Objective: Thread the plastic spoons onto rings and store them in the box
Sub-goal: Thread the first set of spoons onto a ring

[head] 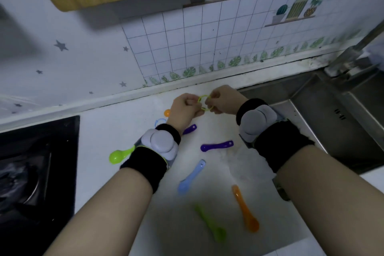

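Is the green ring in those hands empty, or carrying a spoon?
Empty, it seems: left hand and right hand pinch the green ring; no spoon hangs on it.

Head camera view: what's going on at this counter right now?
A person pinches a yellow-green ring between the left hand and the right hand, above the white counter. No spoon looks threaded on it yet. Loose spoons lie below, among them a purple spoon, a blue spoon, an orange spoon and a green spoon. A blue ring shows partly behind the left wrist. No box is in view.
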